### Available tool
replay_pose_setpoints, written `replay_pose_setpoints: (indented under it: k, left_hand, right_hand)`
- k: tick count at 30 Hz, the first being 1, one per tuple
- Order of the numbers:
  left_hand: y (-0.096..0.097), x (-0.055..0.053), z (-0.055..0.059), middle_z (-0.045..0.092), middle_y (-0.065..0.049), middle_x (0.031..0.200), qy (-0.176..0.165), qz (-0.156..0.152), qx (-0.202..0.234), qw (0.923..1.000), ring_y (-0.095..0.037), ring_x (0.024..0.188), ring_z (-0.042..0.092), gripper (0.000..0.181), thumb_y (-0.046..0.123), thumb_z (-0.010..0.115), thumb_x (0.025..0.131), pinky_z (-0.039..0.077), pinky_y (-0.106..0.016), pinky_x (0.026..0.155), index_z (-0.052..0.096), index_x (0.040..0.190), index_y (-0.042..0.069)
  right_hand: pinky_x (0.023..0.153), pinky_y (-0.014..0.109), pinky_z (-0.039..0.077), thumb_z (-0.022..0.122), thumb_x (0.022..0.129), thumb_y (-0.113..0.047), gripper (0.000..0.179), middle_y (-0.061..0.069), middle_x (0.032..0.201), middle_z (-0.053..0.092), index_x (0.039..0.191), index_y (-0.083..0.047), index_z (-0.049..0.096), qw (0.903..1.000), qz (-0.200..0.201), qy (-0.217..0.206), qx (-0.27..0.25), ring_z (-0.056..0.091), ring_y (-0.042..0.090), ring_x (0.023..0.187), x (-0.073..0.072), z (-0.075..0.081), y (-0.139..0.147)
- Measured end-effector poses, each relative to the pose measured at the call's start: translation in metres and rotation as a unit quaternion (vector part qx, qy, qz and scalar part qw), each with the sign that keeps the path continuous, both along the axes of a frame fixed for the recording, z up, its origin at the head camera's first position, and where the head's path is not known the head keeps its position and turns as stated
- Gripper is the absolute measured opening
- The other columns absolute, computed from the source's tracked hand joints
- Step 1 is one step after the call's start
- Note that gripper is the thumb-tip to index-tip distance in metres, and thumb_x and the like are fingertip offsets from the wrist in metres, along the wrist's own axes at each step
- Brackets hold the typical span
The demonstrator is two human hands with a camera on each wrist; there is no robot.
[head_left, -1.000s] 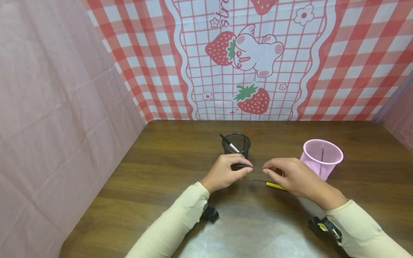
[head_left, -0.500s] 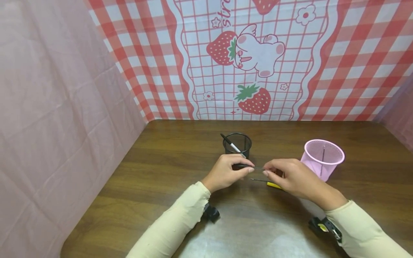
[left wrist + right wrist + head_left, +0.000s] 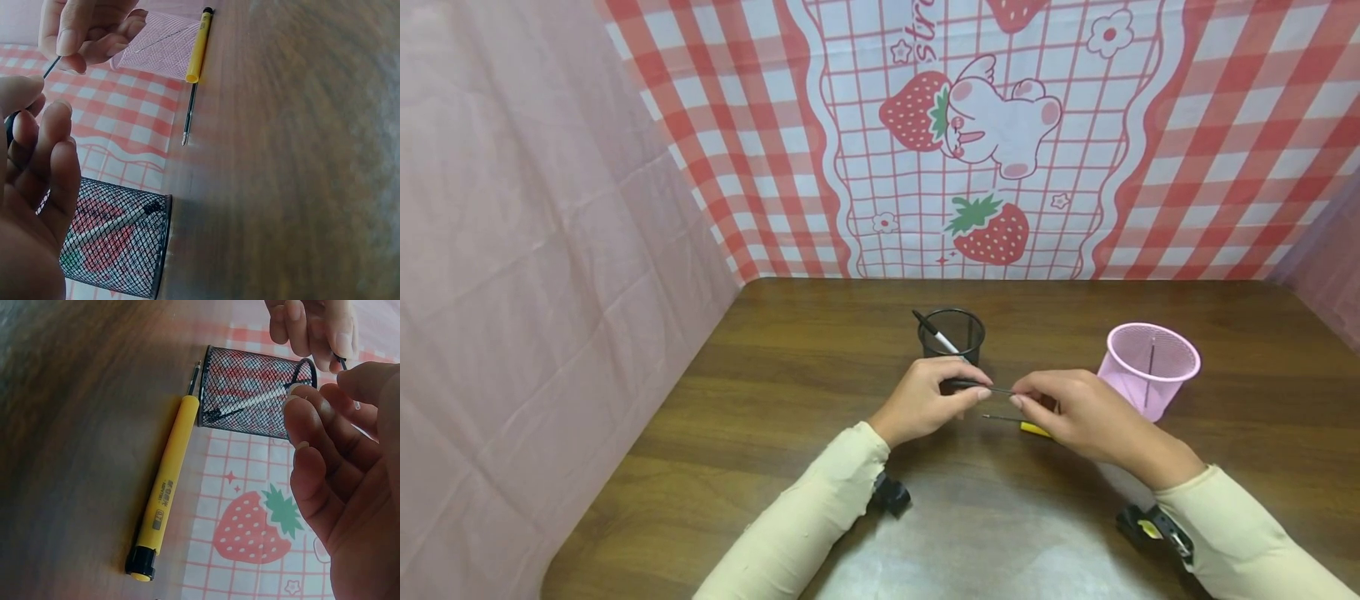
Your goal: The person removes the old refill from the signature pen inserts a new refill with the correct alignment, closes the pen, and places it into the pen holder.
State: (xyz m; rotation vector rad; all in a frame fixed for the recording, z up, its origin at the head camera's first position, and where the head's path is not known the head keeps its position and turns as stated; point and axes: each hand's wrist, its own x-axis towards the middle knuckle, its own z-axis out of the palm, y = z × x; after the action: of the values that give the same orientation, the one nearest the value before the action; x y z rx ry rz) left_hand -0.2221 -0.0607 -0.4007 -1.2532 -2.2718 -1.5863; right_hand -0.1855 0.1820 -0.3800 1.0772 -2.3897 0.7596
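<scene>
My left hand [image 3: 917, 404] grips a slim black pen barrel [image 3: 961, 384], mostly covered by its fingers. From that barrel a thin dark pen refill [image 3: 1000, 390] runs across to my right hand [image 3: 1093, 421], whose thumb and fingertips pinch it. The two hands are close together, raised above the table. Beneath the right hand lies a yellow pen barrel [image 3: 167, 481] with a black end; a dark refill with a metal tip [image 3: 185, 137] sticks out of its other end. My right fingers hide the far end of the pinched refill.
Behind the left hand stands a black mesh pen holder [image 3: 119, 215] with a white, black-capped marker [image 3: 927, 326] leaning in it. A pink mesh holder [image 3: 1161, 392] stands to the right of the right hand. Strawberry-print cloth [image 3: 992, 233] hangs at the wooden table's back edge.
Both hands keep nearly the same place and grip on the barrel and refill. The head view shifts only slightly.
</scene>
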Motion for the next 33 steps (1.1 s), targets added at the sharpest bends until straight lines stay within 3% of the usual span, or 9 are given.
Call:
replay_pose_setpoints:
  k: [4,13,25,33]
  left_hand:
    - [-0.0013,-0.0015,-0.0028,0.065,0.000,0.080,-0.040,-0.006,0.001,0.9992,-0.009,0.057,0.060,0.015,0.012,0.072,0.094,0.054,-0.027,0.053,0.068,0.108,0.008]
    - [-0.0019,-0.0006,-0.0027,0.063,-0.005,0.076,-0.073,-0.015,0.010,0.9972,-0.013,0.059,0.065,0.019,0.002,0.067,0.093,0.057,-0.030,0.059,0.056,0.108,0.003]
    - [-0.0006,-0.0004,-0.0019,0.065,-0.007,0.090,-0.063,-0.019,0.014,0.9977,-0.010,0.066,0.066,0.012,0.002,0.067,0.094,0.058,-0.029,0.062,0.059,0.104,0.004]
    - [-0.0001,-0.0015,-0.0039,0.065,-0.009,0.087,-0.061,-0.008,0.009,0.9981,-0.009,0.065,0.063,0.015,-0.001,0.069,0.092,0.057,-0.028,0.060,0.061,0.103,0.003]
  right_hand:
    - [0.057,0.020,0.049,0.077,0.085,-0.005,0.016,-0.021,0.079,0.062,0.095,-0.017,0.073,1.0000,0.002,0.003,-0.002,0.054,-0.005,0.068,-0.0001,-0.0003,-0.0008]
    - [0.058,0.015,0.045,0.076,0.087,-0.008,0.011,-0.021,0.079,0.062,0.094,-0.015,0.074,1.0000,-0.001,0.004,-0.008,0.053,-0.005,0.067,0.0000,-0.0003,0.0003]
    - [0.057,0.012,0.044,0.079,0.081,-0.004,0.020,-0.020,0.078,0.062,0.093,-0.018,0.073,0.9998,-0.006,0.012,-0.012,0.053,-0.005,0.066,0.0001,0.0011,0.0017]
    - [0.059,0.014,0.048,0.080,0.081,-0.007,0.017,-0.020,0.080,0.066,0.094,-0.017,0.074,0.9999,-0.011,0.004,-0.001,0.057,-0.006,0.069,-0.0003,0.0026,0.0035]
